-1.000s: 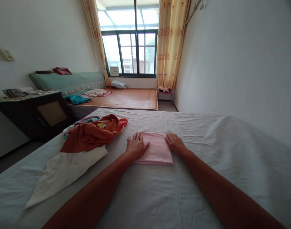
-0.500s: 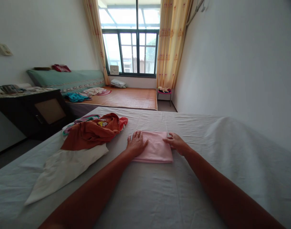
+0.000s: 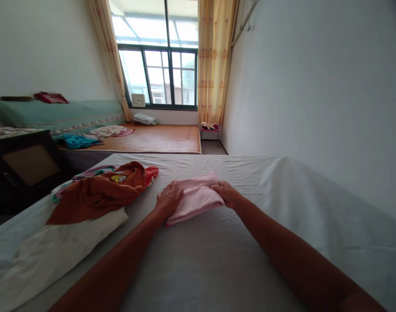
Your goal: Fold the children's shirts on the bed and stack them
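A pink folded cloth [image 3: 198,195], perhaps a garment, is in front of me over the white sheet [image 3: 198,260]. It is slightly bent, its right side raised off the sheet. My right hand [image 3: 225,193] pinches its right edge, thumb on top and the other fingers partly hidden under it. At the left edge, my left hand [image 3: 170,200] is closed around the cloth, thumb over the top and fingers along the side. To the left lies a heap of clothes with a rust-brown garment [image 3: 97,193] on top and a cream-white piece [image 3: 64,247] spreading toward me.
Beyond the sheet stands a bed with a brown mat [image 3: 162,138], holding a blue cloth [image 3: 79,141]. A dark cabinet [image 3: 29,164] is at the left. A small pink-topped stool [image 3: 210,129] stands below the curtain [image 3: 214,65]. A white wall [image 3: 308,95] runs along the right.
The pink cloth lay flat before; now its right side is lifted and it is tilted. My left hand went from lying flat on it to gripping its left edge. The view turned right.
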`<act>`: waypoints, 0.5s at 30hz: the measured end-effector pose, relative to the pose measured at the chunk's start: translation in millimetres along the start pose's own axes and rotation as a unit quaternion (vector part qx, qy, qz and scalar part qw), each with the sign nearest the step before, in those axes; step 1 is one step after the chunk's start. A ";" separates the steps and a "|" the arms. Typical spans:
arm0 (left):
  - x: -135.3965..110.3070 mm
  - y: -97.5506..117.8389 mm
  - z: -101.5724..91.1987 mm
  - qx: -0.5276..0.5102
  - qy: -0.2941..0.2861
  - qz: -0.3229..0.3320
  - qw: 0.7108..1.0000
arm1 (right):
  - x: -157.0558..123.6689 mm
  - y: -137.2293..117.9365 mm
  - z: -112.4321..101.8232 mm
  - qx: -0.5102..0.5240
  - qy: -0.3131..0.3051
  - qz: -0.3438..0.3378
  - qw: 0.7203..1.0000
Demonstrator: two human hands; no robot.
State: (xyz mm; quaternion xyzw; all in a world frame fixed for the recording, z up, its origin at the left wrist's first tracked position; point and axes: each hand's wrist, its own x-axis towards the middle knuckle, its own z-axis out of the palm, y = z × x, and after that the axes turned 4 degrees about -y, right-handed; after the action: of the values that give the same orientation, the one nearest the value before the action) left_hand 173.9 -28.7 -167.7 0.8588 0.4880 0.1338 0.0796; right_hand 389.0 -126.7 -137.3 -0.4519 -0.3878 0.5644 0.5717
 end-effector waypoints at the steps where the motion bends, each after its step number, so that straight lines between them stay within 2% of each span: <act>1: 2.1 -2.3 0.0 -0.005 0.014 -0.004 1.000 | 2.8 -12.9 -8.1 -0.004 0.025 -0.036 0.999; 3: 4.9 -5.6 0.5 -0.003 0.024 -0.006 1.000 | 6.8 -44.4 -32.6 -0.011 0.086 -0.118 0.989; 5: 5.4 -6.3 1.4 0.009 0.013 -0.001 1.000 | 5.6 -77.5 -69.0 -0.028 0.158 -0.202 0.966; 7: 3.9 -4.3 1.9 0.027 -0.003 0.006 1.000 | -3.9 -103.4 -115.9 -0.042 0.241 -0.278 0.929; 9: 1.8 -1.1 1.9 0.046 -0.018 0.014 0.999 | -23.1 -114.9 -168.4 -0.048 0.340 -0.323 0.882; 10: 0.8 0.5 1.7 0.055 -0.025 0.017 0.998 | -36.2 -114.4 -194.4 -0.060 0.392 -0.320 0.860; 12: -0.6 2.6 1.4 0.070 -0.034 0.021 0.997 | -67.4 -102.8 -240.5 -0.139 0.493 -0.258 0.819; 13: -1.1 3.1 1.5 0.076 -0.038 0.025 0.996 | -84.3 -93.6 -259.0 -0.206 0.525 -0.199 0.801; 15: -1.7 2.9 1.9 0.085 -0.047 0.033 0.995 | -117.5 -74.7 -285.2 -0.247 0.537 -0.152 0.792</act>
State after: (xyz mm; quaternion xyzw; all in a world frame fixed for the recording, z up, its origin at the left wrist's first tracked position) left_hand 176.0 -31.6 -169.0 0.8832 0.4651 0.0541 0.0251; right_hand 675.6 -262.8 -141.0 -0.7435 -0.2086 0.0218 0.6349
